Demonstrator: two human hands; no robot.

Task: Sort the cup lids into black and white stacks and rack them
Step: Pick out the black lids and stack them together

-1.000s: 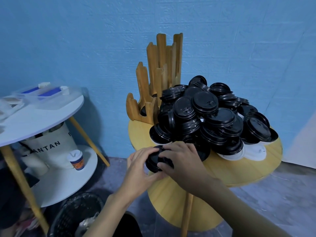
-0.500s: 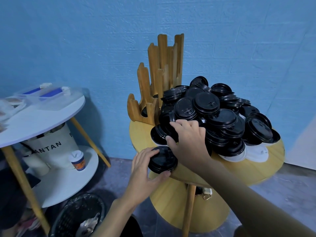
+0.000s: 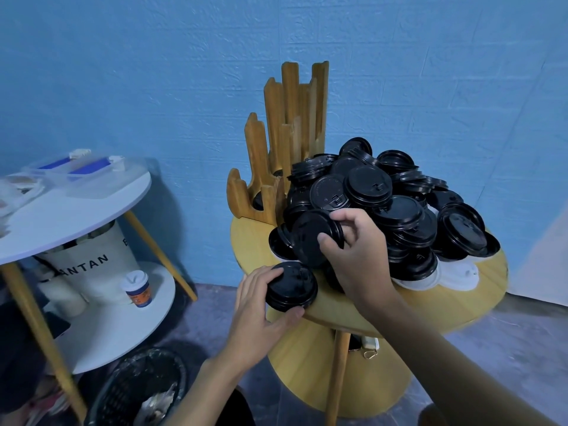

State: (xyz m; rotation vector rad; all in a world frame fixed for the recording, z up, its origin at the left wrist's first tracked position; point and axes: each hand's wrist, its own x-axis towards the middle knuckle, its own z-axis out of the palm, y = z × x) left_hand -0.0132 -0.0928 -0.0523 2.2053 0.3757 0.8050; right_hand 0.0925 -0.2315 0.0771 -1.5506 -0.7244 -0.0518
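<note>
We judge the task barely begun: in front of the wooden rack (image 3: 276, 142) our left hand (image 3: 261, 309) curls round a short black stack (image 3: 291, 285), our right hand (image 3: 358, 253) pinches one black lid (image 3: 312, 238), and the heap (image 3: 399, 210) beside the rack, white lids (image 3: 458, 275) beneath, awaits sorting.

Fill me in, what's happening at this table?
A person is sorting cup lids. The left hand grips a small stack of black lids at the near edge of the round table; the right hand pinches another black lid from the pile. A few white lids lie under the pile. The wooden rack stands behind it.
</note>
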